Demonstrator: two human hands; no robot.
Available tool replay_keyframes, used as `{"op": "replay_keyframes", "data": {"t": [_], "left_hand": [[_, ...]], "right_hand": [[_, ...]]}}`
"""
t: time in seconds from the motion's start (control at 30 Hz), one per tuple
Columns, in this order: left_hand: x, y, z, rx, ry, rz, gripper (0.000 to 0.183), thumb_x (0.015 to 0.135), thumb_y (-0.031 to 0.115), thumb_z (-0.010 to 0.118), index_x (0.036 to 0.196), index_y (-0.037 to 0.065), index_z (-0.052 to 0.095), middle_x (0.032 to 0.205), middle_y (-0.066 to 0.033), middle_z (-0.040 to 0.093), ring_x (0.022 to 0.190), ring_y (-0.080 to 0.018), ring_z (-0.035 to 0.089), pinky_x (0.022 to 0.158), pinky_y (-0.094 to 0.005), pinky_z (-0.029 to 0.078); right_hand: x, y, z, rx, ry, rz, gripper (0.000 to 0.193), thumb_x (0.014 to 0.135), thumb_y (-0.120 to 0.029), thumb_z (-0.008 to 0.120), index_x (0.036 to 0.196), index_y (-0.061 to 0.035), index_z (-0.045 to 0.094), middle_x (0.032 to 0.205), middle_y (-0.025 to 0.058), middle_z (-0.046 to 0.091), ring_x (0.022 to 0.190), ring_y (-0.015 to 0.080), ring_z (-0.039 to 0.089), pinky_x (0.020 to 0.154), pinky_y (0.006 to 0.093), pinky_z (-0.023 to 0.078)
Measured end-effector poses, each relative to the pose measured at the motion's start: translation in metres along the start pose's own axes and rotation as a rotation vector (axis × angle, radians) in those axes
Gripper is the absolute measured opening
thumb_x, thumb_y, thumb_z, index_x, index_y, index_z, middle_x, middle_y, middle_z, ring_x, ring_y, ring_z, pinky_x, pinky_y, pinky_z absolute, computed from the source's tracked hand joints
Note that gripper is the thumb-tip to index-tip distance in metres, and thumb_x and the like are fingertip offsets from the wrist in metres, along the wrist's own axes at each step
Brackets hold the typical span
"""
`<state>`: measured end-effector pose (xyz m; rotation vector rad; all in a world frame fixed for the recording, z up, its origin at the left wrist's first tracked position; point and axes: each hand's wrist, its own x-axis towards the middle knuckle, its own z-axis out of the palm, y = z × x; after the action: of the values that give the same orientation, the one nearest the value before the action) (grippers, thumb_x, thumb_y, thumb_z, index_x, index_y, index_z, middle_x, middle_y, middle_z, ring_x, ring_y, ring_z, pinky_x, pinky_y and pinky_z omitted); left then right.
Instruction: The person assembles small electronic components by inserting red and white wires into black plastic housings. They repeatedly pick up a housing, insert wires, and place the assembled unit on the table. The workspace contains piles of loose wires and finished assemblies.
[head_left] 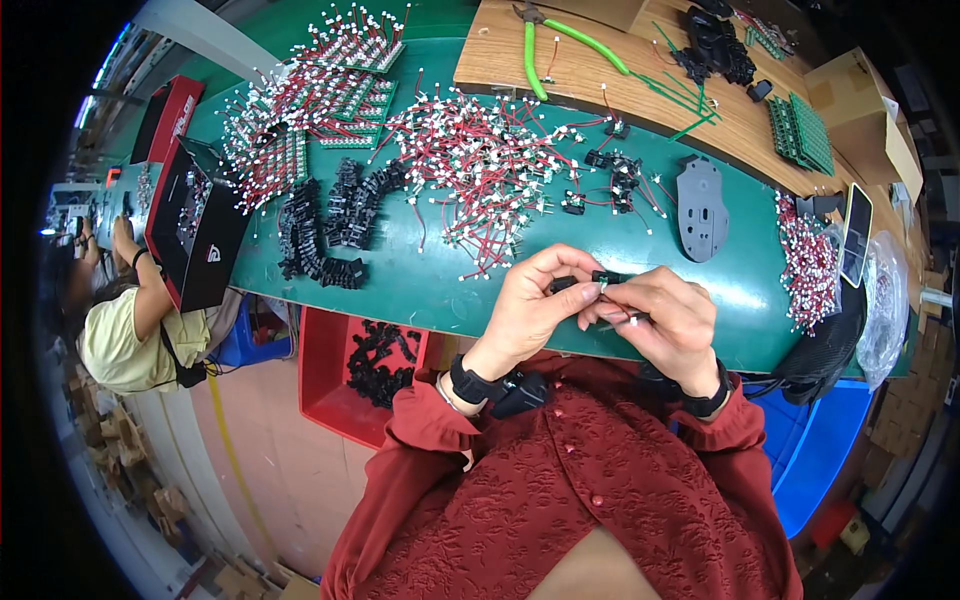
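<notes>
Just above the near edge of the green bench, my left hand (533, 303) and my right hand (668, 312) meet. A small black plastic part (606, 277) is pinched between their fingertips, with a bit of green circuit board at it. My right hand also has a thin wire with a white connector (633, 320) between its fingers. The fingers hide most of both pieces. Beyond my hands lies a loose heap of small boards with red wires and white plugs (480, 165). Some black parts (625, 180) are grouped to its right.
Rows of black parts (345, 205) and wired board panels (350, 110) cover the left. A grey mouse-shaped shell (703, 210) lies right of centre. Green-handled cutters (532, 55) rest on the wooden surface. A red bin (325, 385) stands below; another person (130, 330) sits far left.
</notes>
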<state>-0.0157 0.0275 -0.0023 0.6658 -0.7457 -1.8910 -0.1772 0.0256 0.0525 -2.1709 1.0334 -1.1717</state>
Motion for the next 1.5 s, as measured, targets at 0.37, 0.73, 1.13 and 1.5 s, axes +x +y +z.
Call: {"op": "replay_keyframes", "data": {"t": [0.37,0.73,1.13,1.5], "left_hand": [[0.001,0.003,0.002,0.046,-0.018,-0.004,0.016,0.083,0.001,0.053,0.098,-0.003,0.055,0.088,-0.0133,0.059,0.067,-0.0163,0.058,0.059,-0.0265,0.049],[-0.003,0.000,0.004,0.179,0.030,0.032,0.018,0.083,0.000,0.053,0.099,-0.005,0.054,0.087,-0.0137,0.061,0.072,-0.0169,0.060,0.065,-0.0275,0.051],[-0.002,0.005,0.007,0.257,0.006,0.024,0.017,0.082,0.000,0.054,0.097,-0.005,0.057,0.080,-0.0116,0.061,0.068,-0.0165,0.060,0.063,-0.0259,0.050],[-0.003,0.002,0.003,0.187,0.008,-0.007,0.015,0.081,-0.002,0.054,0.095,-0.005,0.058,0.081,-0.0103,0.060,0.064,-0.0147,0.058,0.059,-0.0252,0.048]], "right_hand": [[-0.014,-0.006,-0.026,0.027,0.010,0.501,0.025,0.075,-0.001,0.062,0.094,-0.0017,0.047,0.073,0.0068,0.055,0.060,0.0102,0.054,0.053,0.0234,0.043],[0.007,-0.017,-0.032,-0.547,-0.277,0.195,0.027,0.071,-0.013,0.065,0.097,-0.0103,0.060,0.066,0.0017,0.047,0.054,0.0165,0.051,0.046,0.0292,0.040],[0.006,-0.006,-0.031,-0.490,-0.199,-0.025,0.028,0.060,-0.007,0.068,0.088,-0.0080,0.064,0.064,-0.0007,0.052,0.053,0.0133,0.049,0.044,0.0264,0.040],[-0.002,-0.005,-0.024,-0.536,-0.202,-0.071,0.028,0.061,-0.005,0.066,0.089,-0.0054,0.064,0.062,0.0004,0.052,0.049,0.0141,0.048,0.041,0.0272,0.039]]}}
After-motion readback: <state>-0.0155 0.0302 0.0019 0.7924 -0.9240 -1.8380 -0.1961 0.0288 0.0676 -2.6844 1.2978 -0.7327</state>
